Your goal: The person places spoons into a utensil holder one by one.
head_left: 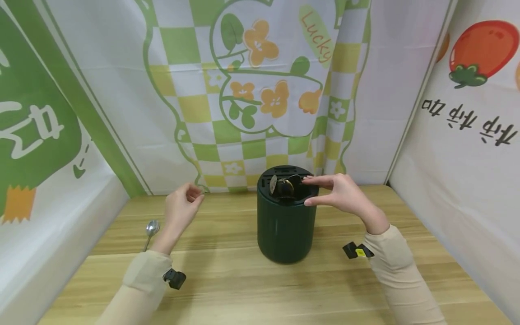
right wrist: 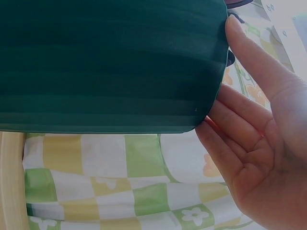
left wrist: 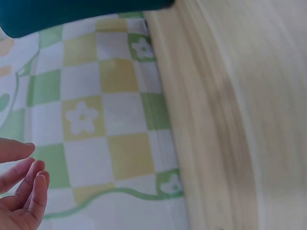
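A dark green cylindrical utensil holder (head_left: 286,234) with a slotted black top stands upright on the wooden table. Out of its opening stick a silvery rounded utensil head (head_left: 273,184) and a dark, shiny rounded one (head_left: 286,187); their handles are hidden inside. My right hand (head_left: 345,193) is at the holder's right rim, thumb at the front and fingers farther back, fairly straight; the right wrist view shows the thumb (right wrist: 254,57) touching the top edge. Off to the left, my left hand (head_left: 180,211) hovers above the table, fingers loosely bent, nothing visible in them.
A metal spoon (head_left: 152,228) lies on the table (head_left: 243,289) beside the left wrist, its handle partly hidden by the forearm. Behind the table hangs a green and yellow checked curtain (head_left: 178,45). Printed white cloth (head_left: 459,171) borders the right side.
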The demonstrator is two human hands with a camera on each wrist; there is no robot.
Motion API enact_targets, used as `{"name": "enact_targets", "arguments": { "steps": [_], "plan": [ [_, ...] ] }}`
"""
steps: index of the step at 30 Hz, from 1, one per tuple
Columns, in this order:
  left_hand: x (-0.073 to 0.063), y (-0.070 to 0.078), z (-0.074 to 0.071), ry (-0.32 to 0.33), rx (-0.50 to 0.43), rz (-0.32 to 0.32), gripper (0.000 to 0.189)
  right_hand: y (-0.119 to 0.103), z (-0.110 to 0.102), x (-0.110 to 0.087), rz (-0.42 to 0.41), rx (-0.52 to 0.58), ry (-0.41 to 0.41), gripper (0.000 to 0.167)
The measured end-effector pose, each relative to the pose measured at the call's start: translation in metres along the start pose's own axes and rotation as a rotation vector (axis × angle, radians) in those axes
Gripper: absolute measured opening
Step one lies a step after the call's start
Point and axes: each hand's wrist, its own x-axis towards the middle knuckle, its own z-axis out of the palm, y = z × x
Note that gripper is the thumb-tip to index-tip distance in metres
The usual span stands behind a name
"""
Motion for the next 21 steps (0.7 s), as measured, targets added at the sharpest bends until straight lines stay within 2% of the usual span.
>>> {"name": "enact_targets", "arguments": {
  "steps": [10, 16, 21],
  "plan": [
    [-0.006, -0.035, -0.008, -0.024, 0.061, -0.053, 0.013, -0.001, 0.0, 0.0, 0.004, -0.02, -0.002, 0.059],
    [-0.013, -0.051, -0.011, -0.115, 0.116, -0.116, 0.016, 0.0, 0.0, 0.0, 0.006, 0.0, -0.005, 0.058],
    [-0.02, -0.064, -0.014, -0.159, 0.173, -0.173, 0.014, 0.0, 0.0, 0.0, 0.003, -0.003, -0.005, 0.058]
  ]
}}
